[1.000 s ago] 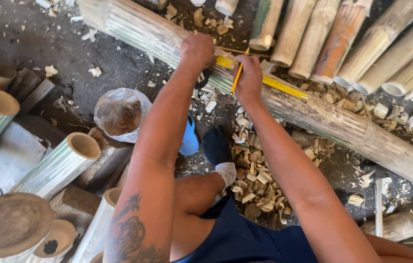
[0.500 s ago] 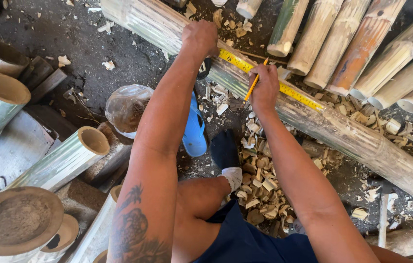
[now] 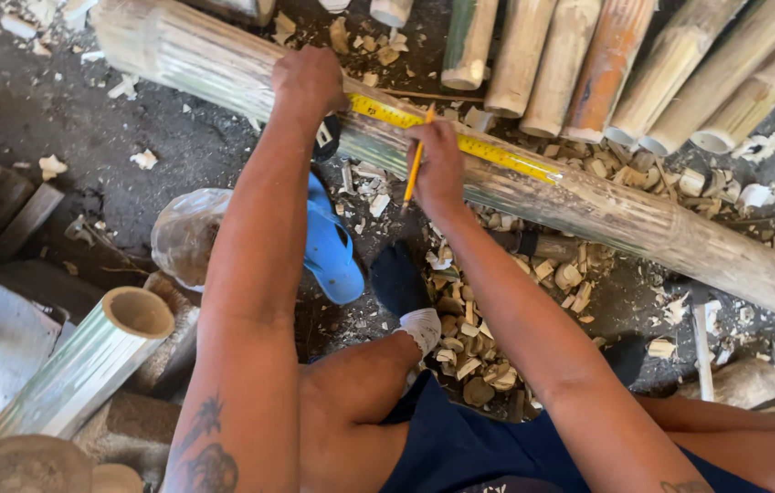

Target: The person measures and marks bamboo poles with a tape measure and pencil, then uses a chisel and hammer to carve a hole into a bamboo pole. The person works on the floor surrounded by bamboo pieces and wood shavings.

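1. A long bamboo pole (image 3: 223, 64) lies slantwise across the dark floor (image 3: 58, 128), running from the upper left down to the right edge of the head view.
2. The left hand (image 3: 310, 80) presses down on top of the pole, its grip closed over the near end of a yellow tape measure (image 3: 460, 141) stretched along the bamboo.
3. The right hand (image 3: 440, 169) rests against the pole just beside the tape, its grip pinched around an orange pencil (image 3: 416, 164) whose upper end meets the tape.
4. Pale wood chips (image 3: 469, 351) litter the floor below the pole, near a dark sock (image 3: 401, 283) and a blue sandal (image 3: 332, 246).
5. More cut bamboo lengths (image 3: 533, 55) lie side by side beyond the pole; hollow bamboo sections (image 3: 86, 365) lie at lower left.
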